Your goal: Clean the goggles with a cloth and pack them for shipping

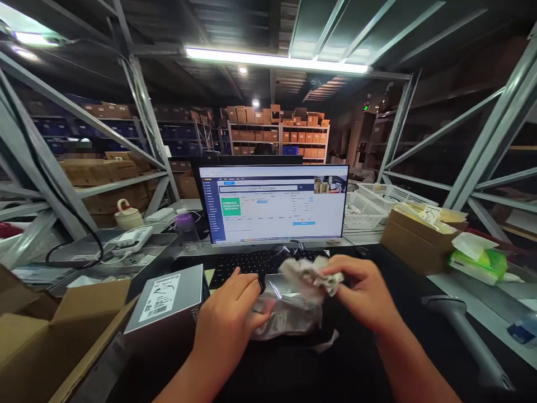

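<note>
Over the dark bench (293,372), just before the keyboard (245,263), my left grip (229,322) curls closed on a plastic bag (285,316); my right grip (364,294), wrist bent inward, pinches a crumpled wad (312,274) above it.

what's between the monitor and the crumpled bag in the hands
In the head view, a black keyboard lies between the monitor and the crumpled clear bag that the left hand and right hand hold.

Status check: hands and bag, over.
Left hand gripping plastic bag. Right hand pinching crumpled wrap above it. Grey box close left, keyboard behind.
</note>
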Demonstrator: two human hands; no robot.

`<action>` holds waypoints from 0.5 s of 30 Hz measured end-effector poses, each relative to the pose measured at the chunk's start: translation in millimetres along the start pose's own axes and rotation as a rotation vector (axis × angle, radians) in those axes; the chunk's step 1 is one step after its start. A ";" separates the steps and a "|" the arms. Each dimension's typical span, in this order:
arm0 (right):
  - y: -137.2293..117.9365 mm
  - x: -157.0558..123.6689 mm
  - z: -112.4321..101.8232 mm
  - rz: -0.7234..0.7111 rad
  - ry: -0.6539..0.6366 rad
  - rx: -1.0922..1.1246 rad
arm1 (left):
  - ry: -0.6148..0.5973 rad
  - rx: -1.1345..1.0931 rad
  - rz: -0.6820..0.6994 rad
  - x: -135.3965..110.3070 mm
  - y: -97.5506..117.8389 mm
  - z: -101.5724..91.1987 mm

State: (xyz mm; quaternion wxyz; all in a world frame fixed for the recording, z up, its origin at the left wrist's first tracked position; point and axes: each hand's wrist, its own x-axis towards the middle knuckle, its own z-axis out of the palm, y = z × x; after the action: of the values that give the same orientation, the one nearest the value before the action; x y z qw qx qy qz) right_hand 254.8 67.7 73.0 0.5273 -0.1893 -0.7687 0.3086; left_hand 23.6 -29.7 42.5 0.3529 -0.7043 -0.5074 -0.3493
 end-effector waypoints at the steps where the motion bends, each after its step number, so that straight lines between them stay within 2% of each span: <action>1: -1.7 -0.5 -4.5 -0.047 0.146 -0.097 | -0.008 -0.004 0.002 0.3 2.2 0.5; 2: -2.7 -1.7 -5.3 -0.111 0.255 -0.183 | -0.012 -0.010 0.006 0.6 4.6 0.7; 3: -3.0 -3.5 -2.3 -0.179 0.310 -0.250 | -0.016 -0.014 0.011 0.8 7.0 0.8; 4: -2.8 -6.0 4.2 -0.244 0.309 -0.293 | -0.017 -0.019 0.017 1.1 9.2 0.7; 8: -2.5 -22.6 50.1 -0.444 0.043 -0.351 | 0.001 -0.048 0.028 1.8 14.1 -1.4; 11: -6.8 -34.1 76.2 -0.549 -0.100 -0.398 | 0.034 -0.080 -0.034 1.6 12.2 -2.8; 13: -7.7 -34.3 78.6 -0.600 -0.141 -0.442 | 0.042 -0.109 -0.080 1.3 9.6 -2.6; 15: -3.4 -27.0 69.9 -0.599 -0.101 -0.471 | 0.052 -0.117 -0.077 1.2 7.5 -1.0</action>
State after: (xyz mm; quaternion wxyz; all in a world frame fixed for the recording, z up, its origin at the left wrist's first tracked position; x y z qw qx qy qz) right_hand 200.2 29.3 38.9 0.4977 -0.0570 -0.8647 -0.0353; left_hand 30.9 -31.7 43.0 0.3105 -0.6944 -0.5033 -0.4100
